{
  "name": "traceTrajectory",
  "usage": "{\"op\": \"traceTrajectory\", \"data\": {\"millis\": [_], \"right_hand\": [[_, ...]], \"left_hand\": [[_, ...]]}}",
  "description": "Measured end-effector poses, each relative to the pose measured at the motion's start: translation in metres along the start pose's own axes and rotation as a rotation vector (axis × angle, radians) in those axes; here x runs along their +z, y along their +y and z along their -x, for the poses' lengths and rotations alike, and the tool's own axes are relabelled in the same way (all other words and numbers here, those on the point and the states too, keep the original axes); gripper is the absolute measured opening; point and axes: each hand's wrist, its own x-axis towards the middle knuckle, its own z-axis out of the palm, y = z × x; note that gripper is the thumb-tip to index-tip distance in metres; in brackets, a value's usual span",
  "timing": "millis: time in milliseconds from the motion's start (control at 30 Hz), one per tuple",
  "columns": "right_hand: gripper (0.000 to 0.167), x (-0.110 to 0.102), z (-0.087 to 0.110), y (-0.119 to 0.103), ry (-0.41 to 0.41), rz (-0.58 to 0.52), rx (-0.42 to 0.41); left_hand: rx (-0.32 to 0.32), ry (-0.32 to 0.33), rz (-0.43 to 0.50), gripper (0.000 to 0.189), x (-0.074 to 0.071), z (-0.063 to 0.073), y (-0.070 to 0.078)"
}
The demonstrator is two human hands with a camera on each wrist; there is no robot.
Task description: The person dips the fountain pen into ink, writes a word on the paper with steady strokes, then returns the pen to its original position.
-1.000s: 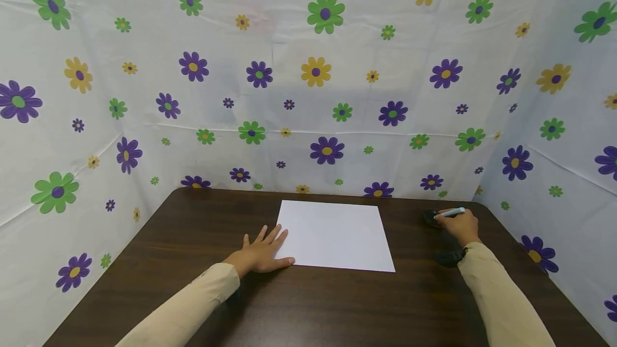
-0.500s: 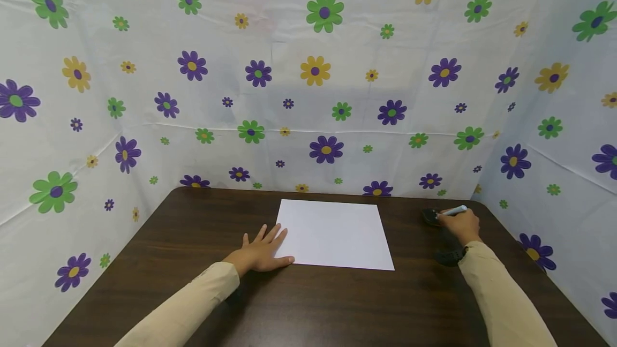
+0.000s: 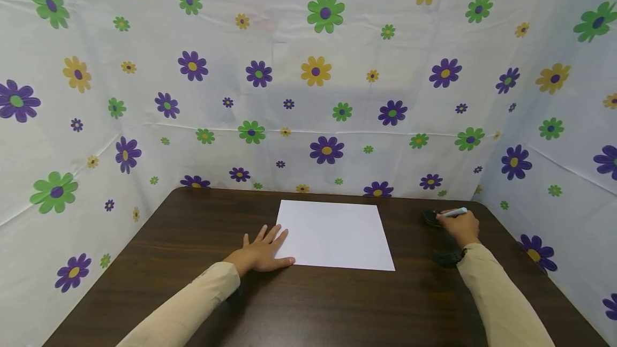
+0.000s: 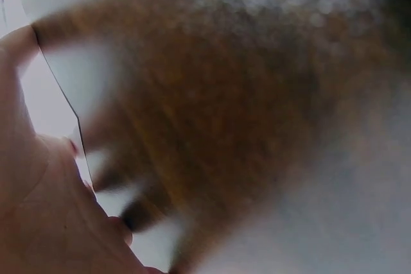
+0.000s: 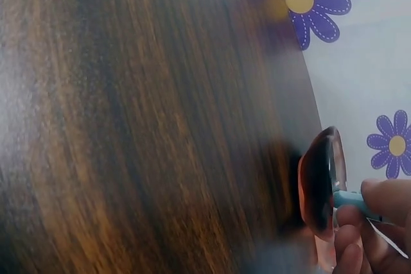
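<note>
A blank white sheet of paper (image 3: 337, 235) lies on the dark wood table. My left hand (image 3: 260, 255) rests with spread fingers on its left edge; the thumb reaches the near left corner. Off to the right of the sheet, my right hand (image 3: 461, 227) pinches a pale blue, marker-like stick (image 3: 456, 211) between thumb and fingers. The stick's lower end points into a small, dark, shallow bowl (image 5: 318, 184), which the right wrist view shows beside the fingertips. From the head view the same bowl (image 3: 429, 217) is partly covered by the hand.
A brown wood-grain table (image 3: 308, 309) spans the front. White cloth with printed flowers (image 3: 289, 42) hangs behind it and along both sides. The bowl sits near the table's far right corner. Dark straps circle both wrists.
My right hand and the stick have shifted very slightly to the right, and a bit more of the dark bowl shows. The left hand and paper stay put.
</note>
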Motion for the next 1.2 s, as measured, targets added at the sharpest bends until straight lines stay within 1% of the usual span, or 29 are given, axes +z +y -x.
{"op": "traceTrajectory", "data": {"millis": [67, 167, 300, 433, 500, 567, 800, 900, 1033, 1100, 1167, 1200], "right_hand": [[0.056, -0.001, 0.0, 0.0, 0.005, 0.013, 0.025], [0.06, -0.002, -0.001, 0.0, 0.003, 0.019, 0.038], [0.053, -0.002, 0.0, -0.001, -0.002, 0.026, 0.003], [0.038, 0.001, 0.001, 0.0, -0.014, 0.007, -0.027], [0.034, 0.001, 0.002, 0.0, -0.019, -0.002, -0.037], [0.033, 0.001, 0.003, 0.0, -0.015, -0.004, -0.044], [0.032, 0.001, 0.005, -0.003, -0.003, -0.028, -0.014], [0.031, 0.002, 0.004, -0.002, 0.002, -0.025, -0.011], [0.033, 0.003, 0.003, 0.001, 0.01, -0.027, 0.001], [0.035, 0.004, 0.003, 0.002, 0.012, -0.041, 0.016], [0.037, 0.005, 0.002, 0.002, 0.013, -0.061, 0.016], [0.037, 0.005, 0.002, 0.002, 0.013, -0.068, 0.005]], "left_hand": [[0.002, -0.004, 0.004, 0.096, -0.002, 0.002, 0.001], [0.0, -0.019, 0.008, 0.095, -0.006, 0.005, 0.005], [-0.001, -0.031, 0.021, 0.091, -0.016, 0.015, 0.012], [0.0, -0.021, 0.022, 0.087, -0.023, 0.022, 0.019], [0.0, -0.021, 0.012, 0.085, -0.022, 0.022, 0.02], [0.001, -0.02, 0.006, 0.085, -0.021, 0.022, 0.02], [-0.007, -0.019, 0.007, 0.086, -0.019, 0.019, 0.018], [-0.014, -0.028, -0.004, 0.087, -0.018, 0.018, 0.016], [-0.019, -0.04, 0.0, 0.088, -0.018, 0.018, 0.016], [-0.017, -0.037, 0.017, 0.088, -0.02, 0.019, 0.017], [-0.012, -0.028, 0.027, 0.088, -0.02, 0.02, 0.018], [-0.013, -0.034, 0.02, 0.088, -0.02, 0.02, 0.017]]}}
